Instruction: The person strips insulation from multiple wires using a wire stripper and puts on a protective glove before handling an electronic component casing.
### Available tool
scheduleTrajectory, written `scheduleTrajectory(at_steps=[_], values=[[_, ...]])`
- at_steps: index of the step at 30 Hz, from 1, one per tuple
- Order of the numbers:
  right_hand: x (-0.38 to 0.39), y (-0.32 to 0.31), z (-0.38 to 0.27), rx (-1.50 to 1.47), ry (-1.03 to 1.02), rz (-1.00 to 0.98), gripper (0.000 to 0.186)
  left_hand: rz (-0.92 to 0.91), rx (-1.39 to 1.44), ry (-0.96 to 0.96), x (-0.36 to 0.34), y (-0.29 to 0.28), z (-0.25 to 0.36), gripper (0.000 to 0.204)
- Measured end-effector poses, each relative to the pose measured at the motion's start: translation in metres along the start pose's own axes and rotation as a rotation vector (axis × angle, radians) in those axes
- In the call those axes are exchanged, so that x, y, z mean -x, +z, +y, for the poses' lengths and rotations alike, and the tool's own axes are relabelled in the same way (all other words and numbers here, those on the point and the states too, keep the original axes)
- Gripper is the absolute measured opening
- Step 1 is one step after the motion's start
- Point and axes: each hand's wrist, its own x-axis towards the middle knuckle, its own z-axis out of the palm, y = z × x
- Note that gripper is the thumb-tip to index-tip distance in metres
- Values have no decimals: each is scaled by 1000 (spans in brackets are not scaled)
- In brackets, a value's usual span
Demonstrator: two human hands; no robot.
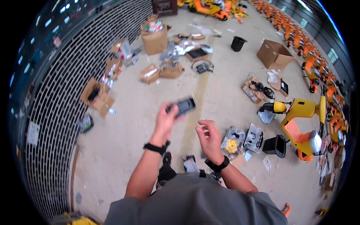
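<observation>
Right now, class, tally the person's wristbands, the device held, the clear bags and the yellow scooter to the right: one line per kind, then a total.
Black wristbands: 2
Dark handheld device in left hand: 1
Clear plastic bags: 2
Yellow scooter: 1
Total: 6

I see bright, even daylight on the concrete floor [131, 123] with only soft shadows. The fisheye bends the brick wall [56, 112] strongly, the rim is black, and the moving hands look slightly blurred.

Surface: concrete floor [127, 123].
On it: cardboard boxes [273, 54], black bucket [237, 43], yellow scooter [300, 123], clear plastic bags [233, 139].
</observation>
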Motion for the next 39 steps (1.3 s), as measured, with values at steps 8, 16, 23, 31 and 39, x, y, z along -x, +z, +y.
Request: scheduleTrajectory(at_steps=[8, 16, 23, 31, 39], values=[[-22, 67, -19, 402, 19, -121, 38, -397, 255, -461, -25, -43, -37, 24], [7, 83, -16, 294, 225, 92, 31, -552, 177, -644, -32, -43, -52, 24], [42, 45, -17, 552, 37, 475, 29, -652, 245, -849, -18, -26, -67, 29], [83, 0, -25, 319, 389, 347, 18, -888, 237, -960, 24, -7, -74, 31], [109, 10, -42, 699, 126, 366, 34, -920, 124, -921, 44, 7, -88, 29]])
